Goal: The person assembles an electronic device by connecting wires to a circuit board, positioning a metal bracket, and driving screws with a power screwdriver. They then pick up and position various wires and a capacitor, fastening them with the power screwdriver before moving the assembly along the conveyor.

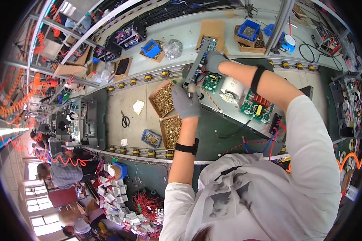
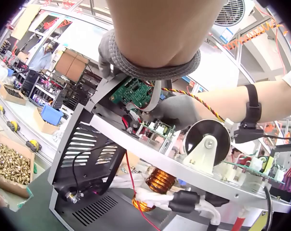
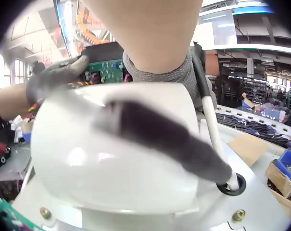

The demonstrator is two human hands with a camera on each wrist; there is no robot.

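Both hands wear grey gloves and work at one end of an open electronics chassis [image 1: 225,105]. My left hand [image 1: 186,102] grips the end of a dark upright panel [image 1: 198,61], its thumb along the top edge in the right wrist view. A green circuit board [image 2: 136,94] sits against the panel's inner side. My right hand [image 1: 216,63] reaches in behind that board, beside a ribbon cable [image 2: 155,96]; its fingertips are hidden, and I cannot tell whether they hold anything. Close by are a white cylinder [image 1: 232,85] and a twisted yellow-red-black cable [image 2: 196,98].
Two cardboard boxes of brass-coloured fasteners [image 1: 163,100] stand left of the chassis. Near them lie a blue tray of small parts [image 1: 151,138] and black-handled scissors [image 1: 125,119]. Roller rails [image 1: 149,77] border the line; blue bins [image 1: 151,49] sit on the back shelf.
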